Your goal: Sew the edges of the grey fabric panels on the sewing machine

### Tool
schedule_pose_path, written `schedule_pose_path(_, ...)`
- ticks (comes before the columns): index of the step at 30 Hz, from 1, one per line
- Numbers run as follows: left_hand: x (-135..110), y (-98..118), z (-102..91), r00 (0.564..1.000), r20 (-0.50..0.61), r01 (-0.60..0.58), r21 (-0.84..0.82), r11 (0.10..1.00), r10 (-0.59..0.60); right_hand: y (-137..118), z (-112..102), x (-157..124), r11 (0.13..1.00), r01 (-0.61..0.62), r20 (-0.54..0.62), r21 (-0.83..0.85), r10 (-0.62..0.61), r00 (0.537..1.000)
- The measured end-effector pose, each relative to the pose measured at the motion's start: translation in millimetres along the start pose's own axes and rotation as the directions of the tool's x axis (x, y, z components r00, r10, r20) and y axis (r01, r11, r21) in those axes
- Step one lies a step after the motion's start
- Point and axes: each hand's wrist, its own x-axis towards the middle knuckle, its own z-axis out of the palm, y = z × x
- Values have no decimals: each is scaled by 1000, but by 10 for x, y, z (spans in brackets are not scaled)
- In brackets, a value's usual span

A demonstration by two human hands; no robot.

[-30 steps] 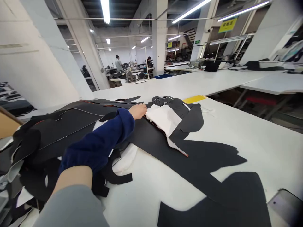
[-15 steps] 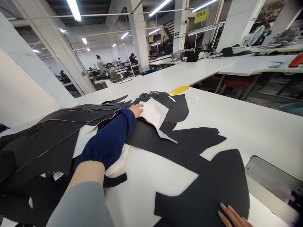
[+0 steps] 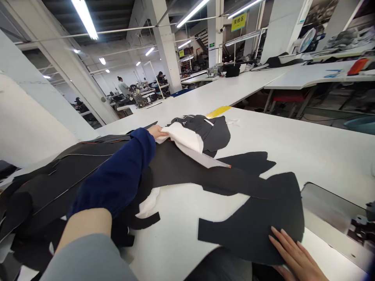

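My left hand (image 3: 157,132), in a dark blue sleeve cover, pinches the edge of a black fabric piece with a white underside (image 3: 183,136), which is folded up and over. Beneath it a long dark cut panel (image 3: 187,168) stretches toward the right. My right hand (image 3: 293,251) lies flat, fingers extended, on a wide dark cut piece (image 3: 252,222) near the table's front edge. Behind my left hand sits a pile of dark cut pieces (image 3: 215,134).
Layered dark panels (image 3: 73,171) cover the left side of the white table (image 3: 316,144). A sewing machine's metal plate (image 3: 331,207) lies at right. A yellow strip (image 3: 219,112) is at the table's far edge. People sit and stand at distant machines.
My left hand has drawn the white-backed piece left and toward me, folding it more. The long panel under it has shifted. My right hand has come further into view on the dark piece.
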Motion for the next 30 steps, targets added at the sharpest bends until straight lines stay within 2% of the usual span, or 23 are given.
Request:
schedule_pose_path(2, -33, 94, -314, 999, -23, 47, 67, 997, -46, 44, -98, 190, 998, -11, -43, 64, 14, 999)
schedule_pose_path(4, -211, 263, -492, 999, -50, 23, 81, 996, -19, -95, -286, 467, 985, -59, -93, 165, 75, 993)
schedule_pose_path(6, -508, 506, -475, 997, -4, -72, 41, 997, 72, -442, -510, 801, 920, -182, -51, 347, 212, 976)
schedule_pose_path(7, -681, 646, -400, 991, 52, -121, 16, 993, 120, -672, -606, 978, 848, -250, 19, 468, 273, 962)
schedule_pose_path(8, -856, 791, -293, 981, 106, -160, -7, 987, 160, -917, -676, 1155, 747, -283, 88, 602, 290, 953)
schedule_pose_path(9, -1028, 935, -167, 970, 153, -188, -28, 982, 190, -1160, -715, 1327, 611, -308, 143, 729, 304, 942)
schedule_pose_path(11, -1338, 1192, 94, 948, 214, -225, -73, 972, 236, -1579, -704, 1635, 238, -337, 260, 911, 303, 917)
schedule_pose_path(12, -1468, 1297, 211, 938, 232, -241, -99, 965, 258, -1738, -670, 1760, 52, -354, 325, 934, 288, 901)
schedule_pose_path(13, -1578, 1383, 312, 927, 245, -258, -126, 958, 282, -1858, -631, 1864, -96, -364, 376, 926, 288, 881)
schedule_pose_path(14, -1667, 1450, 392, 914, 261, -278, -152, 948, 310, -1942, -595, 1946, -204, -343, 392, 917, 305, 868)
schedule_pose_path(16, -1777, 1539, 489, 887, 290, -316, -187, 930, 360, -2019, -549, 2059, -307, -273, 376, 912, 357, 855)
schedule_pose_path(18, -1801, 1599, 515, 866, 313, -341, -201, 919, 390, -2017, -531, 2132, -308, -224, 339, 925, 400, 851)
schedule_pose_path(21, -1732, 1703, 498, 856, 343, -357, -152, 922, 388, -1964, -493, 2213, -224, -221, 298, 949, 419, 858)
schedule_pose_path(23, -1652, 1782, 505, 857, 342, -374, -99, 922, 385, -1937, -454, 2247, -96, -248, 265, 964, 438, 859)
schedule_pose_path(26, -1505, 1846, 562, 856, 334, -391, -80, 917, 394, -1924, -441, 2241, 170, -265, 161, 949, 460, 873)
schedule_pose_path(28, -1398, 1817, 602, 878, 351, -290, -152, 945, 326, -1926, -490, 2200, 276, -235, 85, 932, 463, 882)
schedule_pose_path(30, -1326, 1737, 637, 910, 385, -24, -327, 945, 157, -1932, -575, 2144, 260, -194, 50, 946, 473, 879)
